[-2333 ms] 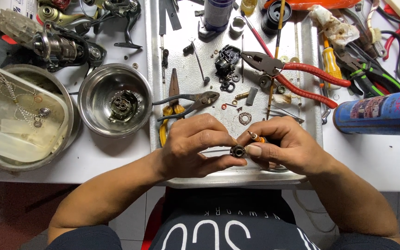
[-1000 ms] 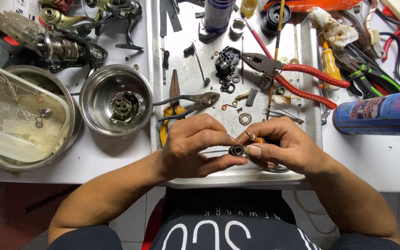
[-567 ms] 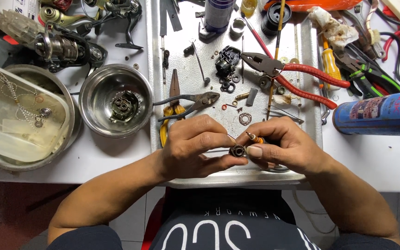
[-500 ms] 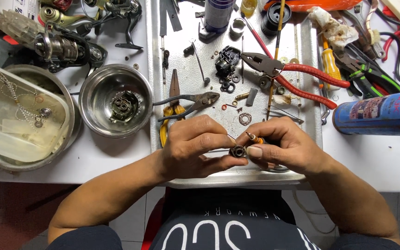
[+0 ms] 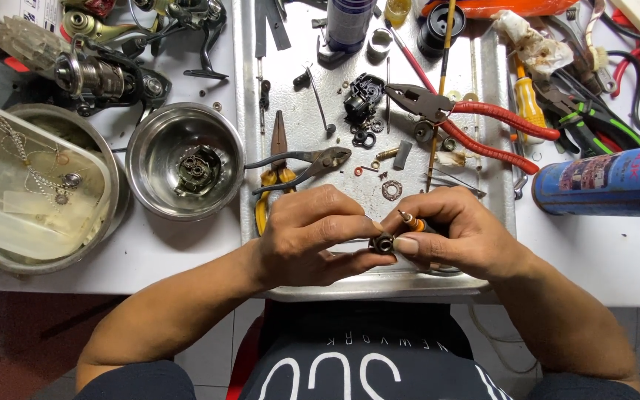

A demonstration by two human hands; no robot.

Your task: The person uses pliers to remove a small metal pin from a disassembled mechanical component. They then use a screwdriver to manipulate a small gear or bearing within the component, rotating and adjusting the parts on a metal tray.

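Pinched between the fingertips of both hands, a small dark round metal part [image 5: 383, 242] sits just below the centre of the frame, above the near edge of a metal tray [image 5: 483, 111]; the left hand [image 5: 312, 237] closes on it from the left with thumb and forefinger, and the right hand [image 5: 457, 237] presses on it from the right while also gripping a small orange-handled tool [image 5: 411, 221], whose tip points up and to the left; just above the left hand lie yellow-handled pliers [image 5: 294, 167], partly hidden by the knuckles; higher on the tray, red-handled pliers [image 5: 475, 122] lie among small washers and screws; to the left of the tray a steel bowl [image 5: 157, 185] holds a gear-like piece; at the right edge a blue spray can [image 5: 609, 181] lies on its side.
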